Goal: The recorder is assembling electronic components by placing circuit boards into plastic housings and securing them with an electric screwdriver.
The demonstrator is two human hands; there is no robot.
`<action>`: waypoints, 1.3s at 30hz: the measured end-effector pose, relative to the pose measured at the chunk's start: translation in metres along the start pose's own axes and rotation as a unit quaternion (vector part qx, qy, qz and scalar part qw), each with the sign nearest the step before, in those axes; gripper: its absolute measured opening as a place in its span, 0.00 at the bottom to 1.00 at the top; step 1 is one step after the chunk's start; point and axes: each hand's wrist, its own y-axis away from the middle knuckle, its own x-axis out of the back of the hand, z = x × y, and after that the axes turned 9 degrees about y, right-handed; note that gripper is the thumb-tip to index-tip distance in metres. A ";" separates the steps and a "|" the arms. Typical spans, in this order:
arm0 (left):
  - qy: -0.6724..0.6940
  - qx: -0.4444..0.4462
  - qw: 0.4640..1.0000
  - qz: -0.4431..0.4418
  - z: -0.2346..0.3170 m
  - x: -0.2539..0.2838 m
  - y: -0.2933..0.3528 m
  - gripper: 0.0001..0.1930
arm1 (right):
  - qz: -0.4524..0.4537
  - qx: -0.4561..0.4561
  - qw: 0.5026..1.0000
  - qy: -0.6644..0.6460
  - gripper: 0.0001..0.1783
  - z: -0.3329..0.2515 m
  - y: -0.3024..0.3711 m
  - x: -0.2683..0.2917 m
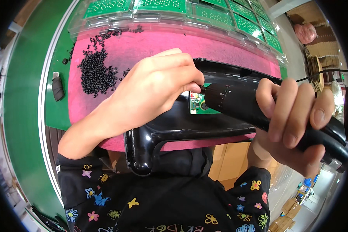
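Note:
My right hand (292, 116) is wrapped round a black electric screwdriver (234, 102), which lies almost level and points left. At the screwdriver's tip, the thumb and fingers of my left hand (154, 79) are pinched together. Whatever is between them, the bit or a small screw, is too hidden to make out. Below the tip, a green circuit board (197, 107) sits inside a glossy black plastic housing (174, 121). The screwdriver and my left fingers cover part of that board. A heap of small black screws (94, 73) lies to the left of my left hand.
A pink mat (228, 46) lies under the housing. Clear plastic trays (158, 17) with several green circuit boards line the far edge. At the left, a small tool with a black-wrapped handle (57, 88) rests on the green surface (52, 112). A black cable (317, 72) runs at the right.

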 end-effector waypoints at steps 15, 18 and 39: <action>-0.044 0.046 0.998 0.013 -0.002 0.000 0.006 0.07 | 0.098 -0.083 0.987 0.095 0.18 0.023 -0.003 -0.002; -0.041 0.045 0.998 0.004 -0.004 0.000 0.006 0.07 | 0.135 -0.117 0.975 0.134 0.18 0.022 -0.008 -0.017; 0.042 0.050 0.995 -0.070 -0.003 0.000 0.008 0.08 | 0.114 0.014 0.987 -0.108 0.15 0.000 0.001 -0.001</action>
